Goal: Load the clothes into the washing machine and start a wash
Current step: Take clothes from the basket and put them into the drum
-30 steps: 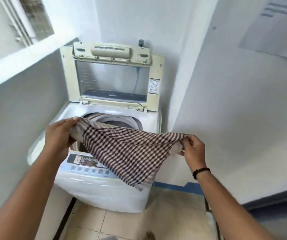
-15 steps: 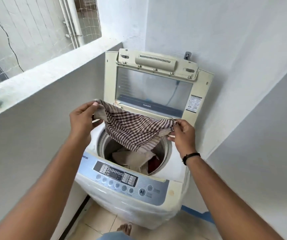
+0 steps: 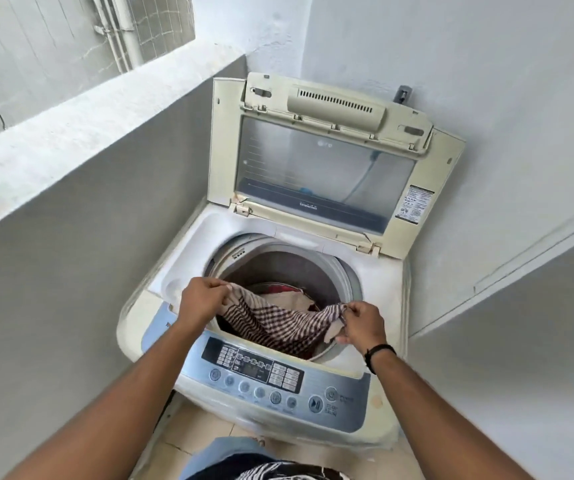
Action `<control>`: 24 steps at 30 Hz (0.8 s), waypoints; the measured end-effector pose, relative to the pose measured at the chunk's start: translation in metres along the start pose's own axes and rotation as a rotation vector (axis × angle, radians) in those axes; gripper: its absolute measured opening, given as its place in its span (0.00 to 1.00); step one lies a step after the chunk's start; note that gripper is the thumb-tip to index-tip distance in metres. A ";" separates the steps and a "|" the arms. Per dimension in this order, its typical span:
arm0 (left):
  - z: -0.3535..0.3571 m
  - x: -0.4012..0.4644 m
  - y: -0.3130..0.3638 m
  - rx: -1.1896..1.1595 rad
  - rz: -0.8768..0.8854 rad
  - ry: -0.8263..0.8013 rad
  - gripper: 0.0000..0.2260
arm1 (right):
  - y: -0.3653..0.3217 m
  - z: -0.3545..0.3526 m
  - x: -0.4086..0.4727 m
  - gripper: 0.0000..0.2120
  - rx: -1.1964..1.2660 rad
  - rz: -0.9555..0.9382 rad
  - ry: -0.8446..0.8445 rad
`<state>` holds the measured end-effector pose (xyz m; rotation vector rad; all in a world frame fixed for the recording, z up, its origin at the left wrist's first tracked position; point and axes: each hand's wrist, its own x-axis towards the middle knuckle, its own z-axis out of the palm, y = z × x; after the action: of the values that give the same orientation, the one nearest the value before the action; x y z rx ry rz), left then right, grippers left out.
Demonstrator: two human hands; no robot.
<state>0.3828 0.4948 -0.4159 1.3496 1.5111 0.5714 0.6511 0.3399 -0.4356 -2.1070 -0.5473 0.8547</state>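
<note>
- Washing machine (image 3: 174, 289): top-loading, white moulded plastic, rounded corners, set in a corner between grey plastered walls.
- Lid (image 3: 327, 161): cream plastic frame round a smoky clear window, standing open and upright at the far side.
- Drum (image 3: 289, 268): round opening with a smooth grey ring; beige and red clothes lie crumpled inside.
- Checked cloth (image 3: 275, 323): soft woven fabric, dark brown and white small squares, sagging over the near part of the drum mouth, stretched between my hands.
- My left hand (image 3: 202, 299): fingers curled, pinching the cloth's left corner at the drum's left rim.
- My right hand (image 3: 360, 323): fingers bunched round the cloth's right corner at the near right rim; a black band (image 3: 379, 355) circles the wrist.
- Control panel (image 3: 261, 372): silver-blue curved strip on the near edge, with round buttons and a dark display.
- Floor (image 3: 192, 431): pale beige tiles.
</note>
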 end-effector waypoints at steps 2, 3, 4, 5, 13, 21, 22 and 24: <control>0.002 0.010 -0.011 -0.003 -0.050 -0.041 0.06 | 0.009 0.009 0.000 0.09 -0.001 0.063 -0.003; 0.003 0.015 -0.014 -0.018 -0.062 -0.061 0.07 | 0.011 0.014 0.000 0.09 0.011 0.093 0.000; 0.004 0.020 -0.016 -0.038 -0.065 -0.072 0.07 | 0.013 0.018 0.000 0.09 0.036 0.124 -0.002; 0.004 0.025 -0.016 -0.056 -0.058 -0.070 0.05 | 0.013 0.022 -0.002 0.08 0.078 0.151 -0.010; 0.018 0.047 -0.020 -0.095 -0.073 -0.164 0.11 | -0.001 0.025 -0.028 0.06 0.350 0.212 0.028; 0.081 0.001 0.004 -0.180 -0.023 -0.283 0.06 | -0.007 -0.019 -0.077 0.07 0.487 0.174 0.184; 0.090 -0.011 0.012 -0.212 0.002 -0.304 0.06 | -0.003 -0.028 -0.084 0.07 0.509 0.167 0.216; 0.112 -0.038 0.030 -0.269 0.067 -0.384 0.07 | 0.010 -0.048 -0.103 0.06 0.564 0.160 0.286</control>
<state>0.4908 0.4386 -0.4215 1.2210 1.0429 0.5032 0.6168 0.2460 -0.3805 -1.7160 0.0211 0.6770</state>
